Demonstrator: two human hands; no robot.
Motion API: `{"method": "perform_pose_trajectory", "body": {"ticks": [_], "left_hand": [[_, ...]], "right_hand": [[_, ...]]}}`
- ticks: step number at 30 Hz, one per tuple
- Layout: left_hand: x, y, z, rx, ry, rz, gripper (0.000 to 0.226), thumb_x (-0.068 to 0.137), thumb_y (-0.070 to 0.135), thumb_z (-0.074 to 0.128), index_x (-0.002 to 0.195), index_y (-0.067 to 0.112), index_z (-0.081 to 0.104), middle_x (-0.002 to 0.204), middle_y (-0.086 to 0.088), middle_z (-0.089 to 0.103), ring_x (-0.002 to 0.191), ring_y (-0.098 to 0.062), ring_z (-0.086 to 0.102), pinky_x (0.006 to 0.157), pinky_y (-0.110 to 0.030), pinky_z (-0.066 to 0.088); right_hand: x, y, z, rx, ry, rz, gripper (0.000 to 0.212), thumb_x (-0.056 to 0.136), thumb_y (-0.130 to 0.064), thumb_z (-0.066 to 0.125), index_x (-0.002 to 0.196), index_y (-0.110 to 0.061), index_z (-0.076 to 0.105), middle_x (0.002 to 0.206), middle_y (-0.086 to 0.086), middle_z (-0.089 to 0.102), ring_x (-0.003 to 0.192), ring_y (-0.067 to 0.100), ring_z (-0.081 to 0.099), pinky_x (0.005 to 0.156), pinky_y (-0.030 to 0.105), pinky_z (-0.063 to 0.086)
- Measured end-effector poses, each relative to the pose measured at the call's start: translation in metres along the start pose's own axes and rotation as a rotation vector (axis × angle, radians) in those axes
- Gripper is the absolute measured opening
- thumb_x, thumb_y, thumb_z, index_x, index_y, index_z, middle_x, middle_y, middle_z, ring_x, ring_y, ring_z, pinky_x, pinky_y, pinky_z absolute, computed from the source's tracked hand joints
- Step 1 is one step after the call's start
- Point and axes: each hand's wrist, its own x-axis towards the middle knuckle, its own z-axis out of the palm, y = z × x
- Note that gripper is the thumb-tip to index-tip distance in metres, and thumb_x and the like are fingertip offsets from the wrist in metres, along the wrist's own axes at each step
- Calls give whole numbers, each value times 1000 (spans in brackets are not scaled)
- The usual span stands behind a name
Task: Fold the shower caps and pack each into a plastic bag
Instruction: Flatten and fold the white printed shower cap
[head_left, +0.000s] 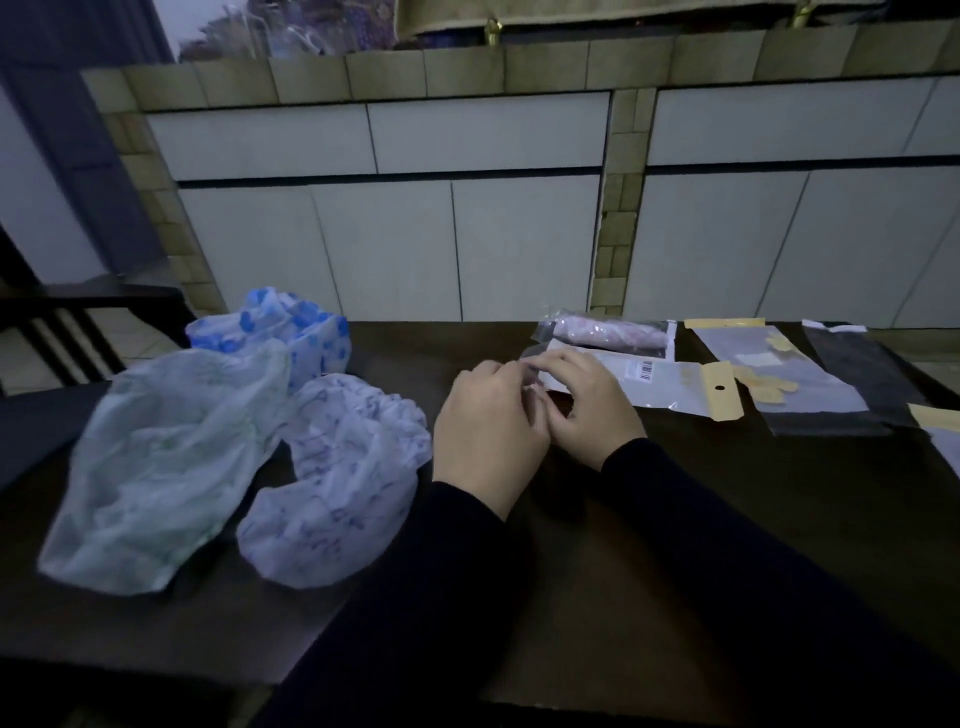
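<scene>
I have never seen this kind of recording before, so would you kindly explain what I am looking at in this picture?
There is no machine here. A person wears a camera on the head, so the single picture looks forward and down at their own two bare hands in dark sleeves. They work at a dark brown table. On its left lie three unfolded plastic shower caps: a pale green one, a white one with faint purple print and a white one with blue dots. The left hand and right hand together pinch the end of a clear plastic bag with a barcode label. Behind it lies a bag already holding a rolled pink cap. More empty bags lie to the right.
</scene>
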Motion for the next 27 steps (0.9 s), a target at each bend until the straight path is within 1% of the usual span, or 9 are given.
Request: {"method": "perform_pose_trajectory", "body": {"ticks": [5, 10, 13, 15, 18, 20, 21, 24, 27], "left_hand": [[-13, -19, -63, 185, 161, 54, 17, 77, 31, 70, 88, 18, 69, 87, -1, 59, 81, -18, 47, 69, -29, 34], [-38, -30, -95, 400, 10, -144, 46, 70, 53, 66, 105, 28, 52, 99, 4, 40, 98, -20, 43, 75, -32, 24], [-48, -40, -96, 385, -10, -202, 54, 69, 54, 67, 110, 25, 47, 104, 1, 45, 96, -24, 50, 77, -36, 34], [-51, -45, -93, 298, -26, -197, 52, 72, 49, 68, 112, 23, 48, 109, -1, 49, 95, -26, 56, 78, -40, 42], [-50, -42, -91, 147, -42, -124, 41, 80, 44, 64, 112, 22, 50, 110, 2, 54, 96, -22, 58, 81, -42, 48], [-44, -34, -94, 85, 8, -70, 36, 82, 43, 63, 111, 23, 52, 104, 6, 58, 93, -15, 58, 81, -39, 48], [-40, -30, -96, 57, 51, -51, 34, 83, 44, 63, 110, 24, 54, 99, 9, 59, 90, -12, 58, 80, -37, 48], [-27, -21, -99, -37, 143, -85, 31, 82, 49, 64, 101, 26, 59, 86, 15, 59, 85, -9, 61, 80, -36, 47], [-16, -20, -87, -273, 47, -194, 29, 80, 53, 66, 93, 27, 62, 81, 16, 64, 77, -5, 63, 74, -33, 52]], "right_hand": [[-10, -40, 2, 143, -191, -261, 45, 84, -34, 66, 127, -23, 57, 126, -4, 53, 117, 11, 49, 99, 39, 43], [-15, -77, 15, 209, -290, -350, 68, 79, -33, 69, 141, -26, 42, 146, -5, 39, 134, 10, 37, 109, 41, 36], [-14, -82, 22, 190, -263, -373, 53, 80, -29, 62, 132, -26, 53, 139, -3, 48, 130, 12, 43, 106, 44, 39], [-14, -81, 25, 149, -185, -411, 31, 83, -31, 58, 110, -20, 66, 129, -1, 55, 123, 14, 48, 99, 45, 43], [-14, -78, 21, 169, -96, -425, 19, 87, -28, 57, 92, -13, 67, 118, 1, 61, 115, 14, 53, 95, 42, 45], [-14, -77, 12, 277, -27, -332, 21, 90, -30, 54, 93, -12, 64, 105, 1, 65, 104, 13, 59, 89, 36, 49], [-12, -76, 6, 353, 12, -241, 23, 91, -33, 51, 92, -12, 62, 94, 0, 65, 92, 12, 60, 80, 34, 51], [-6, -73, -6, 506, 180, -1, 26, 95, -37, 48, 78, -18, 53, 64, -5, 48, 60, 8, 46, 56, 26, 40], [13, -63, -16, 704, 224, 306, 39, 92, -40, 53, 72, -7, 52, 67, 1, 49, 66, 13, 47, 64, 29, 41]]}}
